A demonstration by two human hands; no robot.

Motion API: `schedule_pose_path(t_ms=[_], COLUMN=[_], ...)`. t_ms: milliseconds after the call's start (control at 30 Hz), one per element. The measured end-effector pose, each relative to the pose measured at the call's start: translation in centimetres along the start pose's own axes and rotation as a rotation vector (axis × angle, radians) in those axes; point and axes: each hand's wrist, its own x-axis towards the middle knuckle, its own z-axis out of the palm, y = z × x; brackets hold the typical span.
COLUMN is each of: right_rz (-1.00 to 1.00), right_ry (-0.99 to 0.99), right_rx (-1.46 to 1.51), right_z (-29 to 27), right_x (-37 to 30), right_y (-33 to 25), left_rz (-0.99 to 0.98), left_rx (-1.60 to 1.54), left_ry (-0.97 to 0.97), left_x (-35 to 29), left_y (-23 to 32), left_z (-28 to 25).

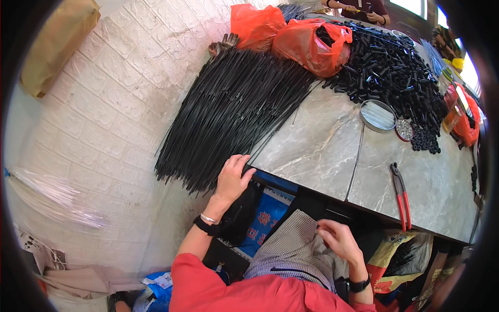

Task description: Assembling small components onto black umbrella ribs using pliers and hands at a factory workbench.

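My left hand [233,178] is at the table's near edge, beside the front ends of a big bundle of thin black rods [234,106]. Its fingers reach forward with the thumb apart, next to a rod or two lying loose along the bundle's right side. Over my lap, my right hand [340,240] is closed, its fingers curled inward. A tiny dark spot shows at those fingertips; what it is I cannot make out. Red-handled pliers or cutters [401,197] lie on the grey marbled table [312,140], to the right of both hands.
Red plastic bags [312,47] stand behind the rods. A heap of short black tubes [392,67] covers the back right, with a round tin of pale sticks [378,115] and a small dish of bits [404,130] before it. Across the table a person [358,9] handles something.
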Motion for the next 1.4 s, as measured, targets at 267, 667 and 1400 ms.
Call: schedule_pose_path(t_ms=[267,667,1400], right_rz=[0.068,0.199,0.290], right_ry=[-0.138,-0.214,-0.008], right_rx=[0.606,1.058,0.901], right_z=[9.0,13.0,9.4], right_x=[13.1,18.3,15.0], right_y=[-4.2,-7.1,-4.4], left_rz=[-0.138,-0.199,-0.348], left_rx=[-0.046,-0.253,-0.390], left_ry=[-0.166,-0.040,-0.174], left_x=[-2.0,-2.9,-4.0], left_y=[0.1,0.0,0.8], left_z=[-1.5,-4.4,-1.1])
